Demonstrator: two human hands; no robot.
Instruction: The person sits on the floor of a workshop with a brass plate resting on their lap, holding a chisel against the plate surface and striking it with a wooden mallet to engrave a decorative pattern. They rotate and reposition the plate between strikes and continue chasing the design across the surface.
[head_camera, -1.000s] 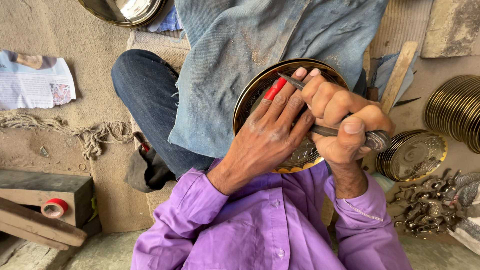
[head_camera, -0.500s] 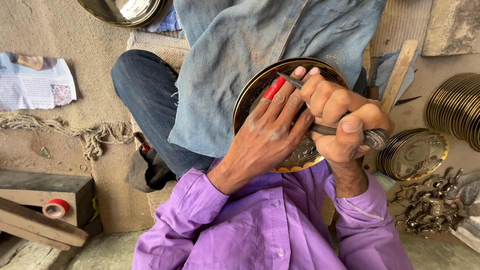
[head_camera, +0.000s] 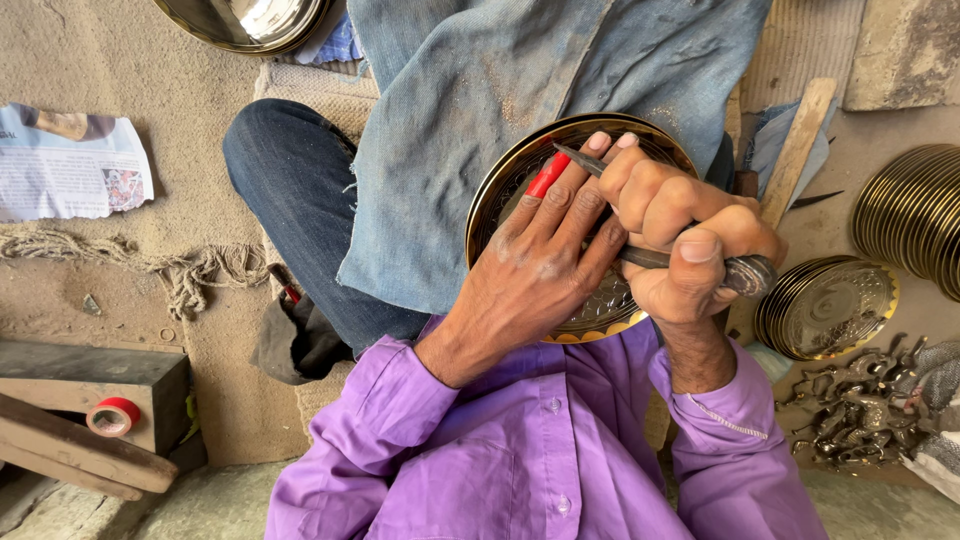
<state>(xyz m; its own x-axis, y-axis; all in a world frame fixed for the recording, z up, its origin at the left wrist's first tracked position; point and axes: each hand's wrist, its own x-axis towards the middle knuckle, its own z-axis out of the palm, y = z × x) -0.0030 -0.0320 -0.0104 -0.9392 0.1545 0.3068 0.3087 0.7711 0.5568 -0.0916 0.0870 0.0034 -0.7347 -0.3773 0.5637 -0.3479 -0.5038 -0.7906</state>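
One brass plate (head_camera: 520, 180) | left hand (head_camera: 535, 270) fingers flat on it | right hand (head_camera: 680, 235) fingers clamped on one engraving tool (head_camera: 745, 272)

Lit evenly by soft, diffuse daylight, bright without harshness. Casting only faint shadows under the left hand (head_camera: 545, 265) and beside the denim cloth (head_camera: 500, 110). Catching mild glare on the brass plate (head_camera: 600, 320) rim and the steel bowl (head_camera: 245, 20) at top. Staying sharp at centre, stretching slightly toward the edges.
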